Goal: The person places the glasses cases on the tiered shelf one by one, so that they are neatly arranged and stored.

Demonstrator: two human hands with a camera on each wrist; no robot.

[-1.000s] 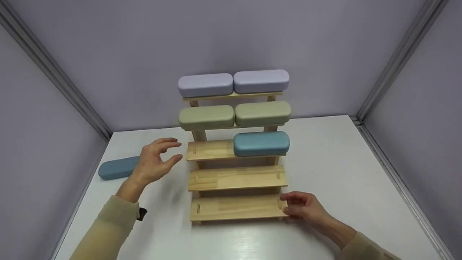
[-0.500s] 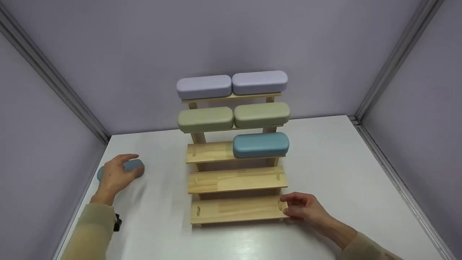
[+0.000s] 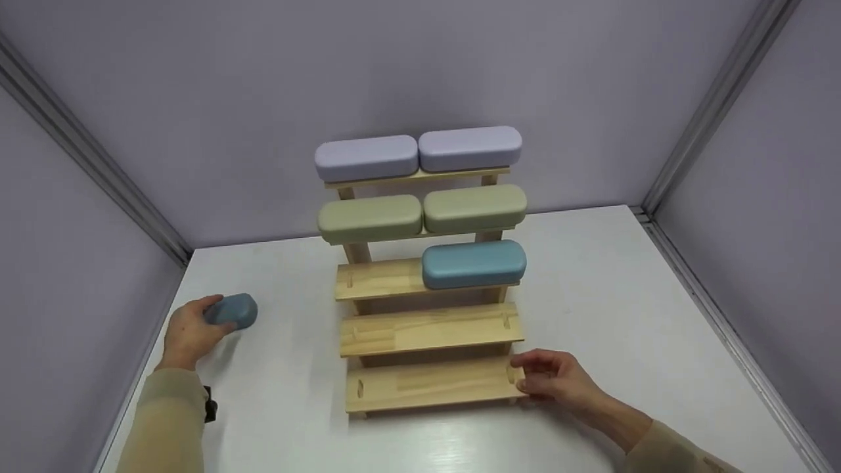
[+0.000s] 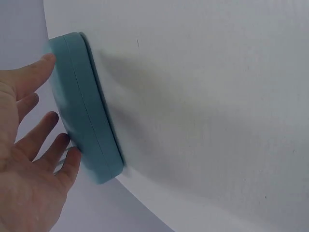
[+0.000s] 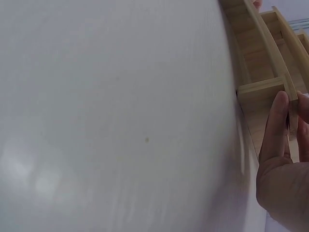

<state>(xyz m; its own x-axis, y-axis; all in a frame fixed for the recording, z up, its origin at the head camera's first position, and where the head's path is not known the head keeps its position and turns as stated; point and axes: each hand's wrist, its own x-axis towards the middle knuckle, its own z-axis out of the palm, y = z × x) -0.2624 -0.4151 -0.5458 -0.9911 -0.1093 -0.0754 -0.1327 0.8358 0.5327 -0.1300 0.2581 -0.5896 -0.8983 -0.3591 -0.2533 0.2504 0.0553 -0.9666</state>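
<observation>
My left hand is around a blue glasses case lying on the table at the left, thumb on its near side and fingers on the far side. In the left wrist view a seam runs along the case, and the thumb touches one end. My right hand pinches the right end of the lowest shelf of a wooden stepped rack; the right wrist view shows a finger under the board. Another blue glasses case sits on the right half of the middle shelf.
Two lilac glasses cases, one at left and one at right, fill the top shelf. Two green ones, left and right, sit below. The white table meets walls at the back and sides.
My left hand has moved left and down from beside the rack to the blue glasses case and taken hold of it. The right hand keeps its grip on the rack.
</observation>
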